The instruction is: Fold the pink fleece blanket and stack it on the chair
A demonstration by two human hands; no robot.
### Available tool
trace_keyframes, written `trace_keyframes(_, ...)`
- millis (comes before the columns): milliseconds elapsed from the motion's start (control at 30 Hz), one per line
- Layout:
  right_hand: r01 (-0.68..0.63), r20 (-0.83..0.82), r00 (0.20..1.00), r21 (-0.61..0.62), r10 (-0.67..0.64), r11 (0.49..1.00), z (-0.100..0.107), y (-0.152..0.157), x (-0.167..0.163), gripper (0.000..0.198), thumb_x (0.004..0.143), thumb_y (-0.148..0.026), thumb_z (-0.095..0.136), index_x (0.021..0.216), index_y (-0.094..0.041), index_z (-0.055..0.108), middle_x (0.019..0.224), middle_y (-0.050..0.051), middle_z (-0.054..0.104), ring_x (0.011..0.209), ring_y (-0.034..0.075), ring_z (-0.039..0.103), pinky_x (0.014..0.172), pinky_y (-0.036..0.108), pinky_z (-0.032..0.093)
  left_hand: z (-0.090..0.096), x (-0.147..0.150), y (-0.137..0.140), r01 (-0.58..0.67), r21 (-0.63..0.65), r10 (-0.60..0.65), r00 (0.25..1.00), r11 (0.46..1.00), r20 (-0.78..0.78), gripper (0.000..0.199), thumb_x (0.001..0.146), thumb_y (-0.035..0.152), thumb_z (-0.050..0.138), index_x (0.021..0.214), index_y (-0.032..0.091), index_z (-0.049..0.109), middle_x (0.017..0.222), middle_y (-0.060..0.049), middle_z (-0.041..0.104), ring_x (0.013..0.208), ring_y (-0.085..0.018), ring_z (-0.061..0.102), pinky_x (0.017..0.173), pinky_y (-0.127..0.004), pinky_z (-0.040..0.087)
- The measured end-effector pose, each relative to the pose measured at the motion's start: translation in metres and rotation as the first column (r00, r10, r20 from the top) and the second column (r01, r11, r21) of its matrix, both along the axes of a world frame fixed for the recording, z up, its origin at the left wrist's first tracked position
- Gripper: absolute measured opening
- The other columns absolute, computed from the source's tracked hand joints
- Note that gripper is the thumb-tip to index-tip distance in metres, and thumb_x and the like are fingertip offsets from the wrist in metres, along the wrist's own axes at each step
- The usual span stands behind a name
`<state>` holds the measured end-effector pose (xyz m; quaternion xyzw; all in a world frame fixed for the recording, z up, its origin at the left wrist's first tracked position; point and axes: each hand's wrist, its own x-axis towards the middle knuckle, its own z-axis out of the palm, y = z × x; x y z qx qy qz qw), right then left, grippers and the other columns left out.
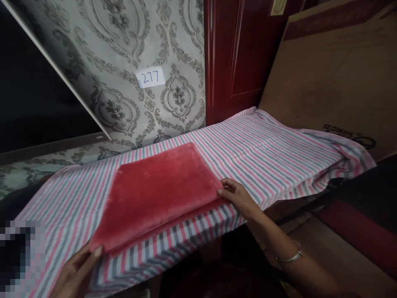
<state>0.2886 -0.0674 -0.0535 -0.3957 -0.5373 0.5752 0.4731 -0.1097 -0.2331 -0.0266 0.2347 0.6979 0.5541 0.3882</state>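
Note:
A folded red plush cloth lies on a pink, grey and white striped tablecloth. My left hand pinches its near left corner between thumb and fingers. At the near right corner, my right hand grips the edge the same way, a silver bangle around that forearm. Along the near side, the front edge shows more than one layer, slightly lifted or loose above the tablecloth. Whether the cloth is a towel or a small blanket I cannot tell.
Behind the table is a patterned wall bearing a paper marked 277. A dark screen stands at the left. A red door and a large cardboard box rise at the back right. A pixelated patch covers the lower left.

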Motion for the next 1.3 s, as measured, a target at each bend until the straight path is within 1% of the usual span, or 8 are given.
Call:
trace_keyframes(100, 0.07, -0.018, 0.997, 0.082, -0.069, 0.994, 0.0, 0.0, -0.001, 0.04, 0.067, -0.053, 0.081, 0.081, -0.023, 0.058, 0.063, -0.005, 0.053, 0.053, 0.011, 0.047, 0.05, 0.024, 0.038, 0.003, 0.01, -0.001, 0.0, 0.004, 0.0, 1.0, 1.0, -0.014, 0.065, 0.032, 0.031, 0.093, 0.095, 0.026, 0.077, 0.088, -0.001, 0.079, 0.103, -0.039, 0.069, 0.084, -0.043, 0.062)
trace_keyframes(300, -0.104, -0.109, 0.989, -0.015, 0.101, 0.995, -0.003, -0.001, -0.001, 0.044, 0.07, -0.053, 0.079, 0.092, -0.026, 0.052, 0.069, -0.006, 0.058, 0.044, 0.01, 0.051, 0.043, 0.023, 0.04, -0.01, 0.009, -0.008, 0.066, -0.032, -0.07, 0.992, 0.997, -0.109, 0.058, 0.052, 0.042, 0.085, 0.108, 0.03, 0.072, 0.088, 0.001, 0.077, 0.099, -0.033, 0.071, 0.085, -0.041, 0.06)
trace_keyframes(567, -0.028, 0.011, 1.0, 0.174, 0.027, 0.984, -0.015, 0.003, 0.007, 0.044, 0.083, -0.046, 0.069, 0.12, -0.027, 0.055, 0.065, -0.008, 0.046, 0.051, 0.01, 0.042, 0.048, 0.022, 0.034, -0.004, 0.004, -0.007, 0.137, -0.079, -0.155, 0.94, 0.987, -0.304, 0.05, 0.054, 0.051, 0.085, 0.097, 0.03, 0.072, 0.087, 0.0, 0.075, 0.105, -0.032, 0.067, 0.097, -0.038, 0.052)
trace_keyframes(700, -0.101, 0.101, 0.992, 0.271, 0.076, 0.957, -0.018, 0.003, 0.012, 0.055, 0.087, -0.045, 0.065, 0.137, -0.029, 0.048, 0.101, 0.003, 0.063, 0.086, 0.019, 0.062, 0.074, 0.03, 0.05, 0.002, 0.011, -0.006, 0.131, -0.043, -0.138, 0.929, 0.99, -0.344, 0.063, 0.053, 0.054, 0.086, 0.108, 0.029, 0.07, 0.108, -0.003, 0.073, 0.111, -0.031, 0.064, 0.099, -0.035, 0.05)
trace_keyframes(800, -0.142, 0.271, 0.962, 0.43, 0.023, 0.892, -0.017, 0.0, 0.016, 0.055, 0.089, -0.039, 0.062, 0.141, -0.031, 0.049, 0.125, 0.008, 0.06, 0.112, 0.025, 0.059, 0.092, 0.038, 0.049, -0.006, 0.015, -0.008, 0.082, 0.091, -0.035, 0.902, 0.993, -0.43, 0.087, 0.057, 0.049, 0.086, 0.136, 0.033, 0.054, 0.123, -0.003, 0.067, 0.113, -0.027, 0.063, 0.099, -0.033, 0.049)
trace_keyframes(1033, -0.14, 0.388, 0.903, 0.671, -0.184, 0.728, 0.012, 0.018, 0.016, 0.029, 0.092, -0.025, 0.053, 0.115, -0.028, 0.07, 0.089, 0.007, 0.063, 0.082, 0.022, 0.061, 0.072, 0.034, 0.05, 0.015, 0.005, 0.01, 0.172, 0.216, 0.039, 0.691, 0.961, -0.722, 0.034, 0.063, 0.047, 0.075, 0.09, 0.026, 0.074, 0.098, -0.007, 0.072, 0.102, -0.029, 0.064, 0.097, -0.035, 0.048)
trace_keyframes(1200, -0.007, 0.381, 0.822, 0.749, -0.422, 0.663, 0.085, 0.098, -0.028, 0.024, 0.083, -0.025, 0.058, 0.102, -0.018, 0.072, 0.092, 0.009, 0.068, 0.083, 0.025, 0.061, 0.074, 0.036, 0.05, 0.084, -0.013, 0.093, 0.108, 0.187, 0.113, 0.483, 0.976, -0.868, 0.04, 0.073, 0.037, 0.058, 0.107, 0.021, 0.069, 0.1, -0.008, 0.071, 0.092, -0.028, 0.066, 0.09, -0.041, 0.051)
trace_keyframes(1300, 0.039, 0.446, 0.679, 0.771, -0.583, 0.635, 0.112, 0.131, -0.07, 0.039, 0.083, -0.019, 0.053, 0.119, -0.013, 0.068, 0.107, 0.015, 0.068, 0.095, 0.029, 0.062, 0.084, 0.041, 0.05, 0.112, -0.002, 0.145, 0.045, 0.241, 0.225, 0.231, 0.969, -0.947, 0.049, 0.078, 0.026, 0.054, 0.125, 0.014, 0.062, 0.12, -0.016, 0.066, 0.107, -0.031, 0.062, 0.099, -0.047, 0.047)
